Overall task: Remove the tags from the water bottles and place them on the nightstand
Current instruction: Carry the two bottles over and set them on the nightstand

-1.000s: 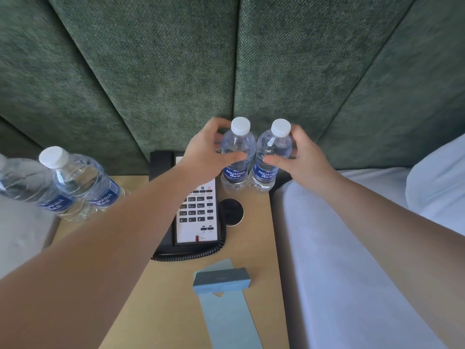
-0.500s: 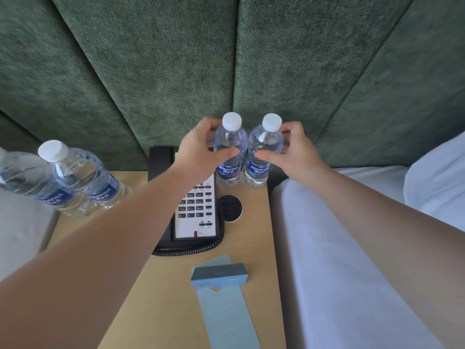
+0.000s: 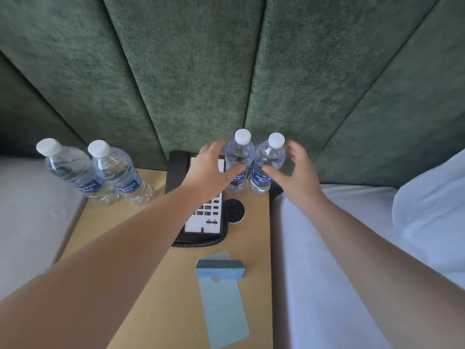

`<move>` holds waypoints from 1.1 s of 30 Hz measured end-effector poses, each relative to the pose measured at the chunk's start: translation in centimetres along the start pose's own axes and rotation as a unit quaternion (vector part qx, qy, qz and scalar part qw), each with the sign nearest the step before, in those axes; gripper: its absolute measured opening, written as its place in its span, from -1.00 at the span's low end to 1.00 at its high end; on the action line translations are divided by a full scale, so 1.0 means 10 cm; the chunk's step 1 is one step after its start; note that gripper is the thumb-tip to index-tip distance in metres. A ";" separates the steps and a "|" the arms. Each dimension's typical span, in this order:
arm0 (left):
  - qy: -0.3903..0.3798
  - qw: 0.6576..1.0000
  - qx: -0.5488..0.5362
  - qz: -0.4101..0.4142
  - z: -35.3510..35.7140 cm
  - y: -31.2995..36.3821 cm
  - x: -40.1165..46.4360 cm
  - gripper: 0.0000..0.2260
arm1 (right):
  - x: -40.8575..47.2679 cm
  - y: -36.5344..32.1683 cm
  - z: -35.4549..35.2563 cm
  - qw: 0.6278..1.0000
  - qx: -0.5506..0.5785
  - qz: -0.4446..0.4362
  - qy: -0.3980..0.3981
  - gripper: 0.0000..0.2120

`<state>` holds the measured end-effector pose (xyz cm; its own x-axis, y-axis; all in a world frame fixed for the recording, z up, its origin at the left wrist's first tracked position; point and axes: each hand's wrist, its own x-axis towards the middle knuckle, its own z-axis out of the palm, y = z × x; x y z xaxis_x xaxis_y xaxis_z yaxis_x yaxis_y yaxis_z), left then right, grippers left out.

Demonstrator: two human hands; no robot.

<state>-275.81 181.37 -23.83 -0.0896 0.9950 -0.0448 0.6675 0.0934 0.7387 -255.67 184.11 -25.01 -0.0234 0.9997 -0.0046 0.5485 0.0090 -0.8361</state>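
1. Two clear water bottles point(image 3: 100, 172) with white caps and blue labels were seen at the left rear corner of the nightstand point(image 3: 156, 285), side by side and touching, upright on its light wood top just beside a grey surface point(image 3: 30, 217) at the left edge.
2. A black telephone point(image 3: 201, 217) with a white keypad panel and a coiled cord was seen at the middle rear of the nightstand, partly covered by the left forearm.
3. The left hand point(image 3: 211, 170) was held just left of the bottle point(image 3: 239, 159) beside the telephone, its fingers spread and loosely curved, the thumb reaching across the blue label; whether contact was made could not be told through the blur.
4. A round black disc point(image 3: 234, 210) was set in the top, in front of that pair.
5. A pale blue tag point(image 3: 224, 298) was laid flat near the front edge, with a darker blue folded tag point(image 3: 220, 268) resting across its far end.
6. A second bottle point(image 3: 268, 163), white-capped and blue-labelled, was stood touching the first at the right rear corner.
7. The right hand point(image 3: 294, 172) was held just right of it, fingers wide and curved, nothing gripped.
8. A white bed point(image 3: 339, 273) and pillow point(image 3: 432, 210) were seen at right, green upholstered panels point(image 3: 201, 71) behind.
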 end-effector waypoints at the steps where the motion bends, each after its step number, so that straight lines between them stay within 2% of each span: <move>1: 0.006 1.000 0.018 0.004 -0.05 0.02 -0.09 -0.38 | -0.09 -0.07 -0.02 1.000 -0.008 -0.015 0.020 -0.29; 4: 0.022 0.998 0.061 0.013 -0.26 0.05 -0.42 -0.44 | -0.40 -0.30 -0.03 0.997 -0.024 -0.057 0.051 -0.44; 9: 0.055 0.993 0.107 -0.006 -0.71 -0.07 -0.98 -0.47 | -0.83 -0.74 0.19 0.996 -0.036 -0.087 -0.008 -0.65; 17: 0.074 0.983 0.141 -0.089 -1.41 -0.96 -1.41 -0.51 | -1.08 -1.21 0.92 0.988 -0.068 -0.128 -0.050 -0.76; 25: 0.094 0.982 0.117 -0.115 -2.01 -1.83 -1.38 -0.52 | -1.04 -1.47 1.83 0.985 -0.092 -0.113 -0.088 -0.70; 30: 0.099 0.983 0.093 -0.121 -2.27 -2.11 -1.10 -0.42 | -0.86 -1.60 2.15 0.991 -0.092 -0.080 -0.061 -0.55; 33: 0.097 0.984 0.035 -0.142 -2.29 -2.19 -0.85 -0.35 | -0.75 -1.63 2.27 0.995 -0.068 -0.065 -0.041 -0.44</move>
<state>-306.57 170.03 -24.22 -0.4154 0.9031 -0.1088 0.6433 0.3762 0.6668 -283.39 176.00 -23.76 -0.1670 0.9847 0.0499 0.6448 0.1474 -0.7500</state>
